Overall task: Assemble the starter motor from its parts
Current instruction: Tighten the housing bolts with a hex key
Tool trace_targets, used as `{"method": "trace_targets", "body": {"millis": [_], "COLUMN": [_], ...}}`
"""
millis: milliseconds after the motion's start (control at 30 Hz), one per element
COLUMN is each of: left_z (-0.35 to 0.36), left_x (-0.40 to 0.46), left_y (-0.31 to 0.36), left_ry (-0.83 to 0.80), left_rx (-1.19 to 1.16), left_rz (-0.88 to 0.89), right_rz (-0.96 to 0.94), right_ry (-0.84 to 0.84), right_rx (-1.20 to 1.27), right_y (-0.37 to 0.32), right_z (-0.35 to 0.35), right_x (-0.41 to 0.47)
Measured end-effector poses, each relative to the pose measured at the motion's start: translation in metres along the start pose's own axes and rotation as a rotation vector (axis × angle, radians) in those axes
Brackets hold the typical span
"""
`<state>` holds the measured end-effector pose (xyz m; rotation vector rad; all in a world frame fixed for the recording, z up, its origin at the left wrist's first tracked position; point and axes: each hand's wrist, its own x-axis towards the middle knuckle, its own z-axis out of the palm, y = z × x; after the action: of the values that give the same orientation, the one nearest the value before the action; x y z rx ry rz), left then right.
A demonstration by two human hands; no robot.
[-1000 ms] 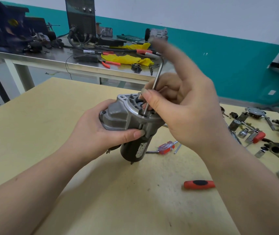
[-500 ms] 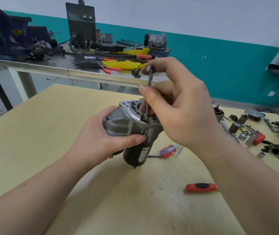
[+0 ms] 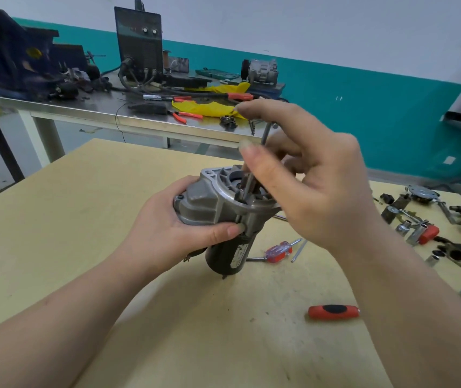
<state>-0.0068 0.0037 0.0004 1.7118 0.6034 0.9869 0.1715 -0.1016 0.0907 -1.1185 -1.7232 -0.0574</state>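
Note:
The starter motor (image 3: 218,203) stands upright on the wooden table (image 3: 56,233), grey cast nose housing on top and black cylindrical body (image 3: 228,254) below. My left hand (image 3: 173,228) wraps the housing from the left, thumb across its front. My right hand (image 3: 307,180) is above and right of the housing, thumb and fingers pinching a thin L-shaped hex key (image 3: 254,169). The key's long leg runs down into the open top of the housing; its lower tip is hidden there.
A clear-and-red screwdriver (image 3: 277,252) lies just right of the motor, and a red-and-black handle (image 3: 333,312) lies nearer me. Several sockets, brackets and metal parts (image 3: 419,228) spread along the table's right side. A cluttered steel bench (image 3: 112,113) stands behind.
My right hand has turned the hex key: its short arm swung round from pointing left toward the right. My fingers have shifted on it. The left hand and motor stay put.

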Motion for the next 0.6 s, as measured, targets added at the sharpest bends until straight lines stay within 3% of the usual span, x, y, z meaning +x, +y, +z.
{"method": "trace_targets", "body": {"millis": [200, 300, 467, 600], "left_z": [0.001, 0.000, 0.001, 0.001], "left_x": [0.001, 0.000, -0.001, -0.001], "left_y": [-0.001, 0.001, 0.000, 0.001], "left_ry": [-0.004, -0.005, 0.007, 0.006], "left_rx": [0.026, 0.019, 0.022, 0.033], "left_rz": [0.002, 0.009, 0.008, 0.003], "right_rz": [0.087, 0.261, 0.396, 0.400], "right_ry": [-0.161, -0.073, 0.166, 0.104], "right_rx": [0.263, 0.396, 0.295, 0.373], "right_y": [-0.011, -0.012, -0.009, -0.013], "right_z": [-0.013, -0.007, 0.003, 0.006], "right_x": [0.017, 0.020, 0.016, 0.016]}}
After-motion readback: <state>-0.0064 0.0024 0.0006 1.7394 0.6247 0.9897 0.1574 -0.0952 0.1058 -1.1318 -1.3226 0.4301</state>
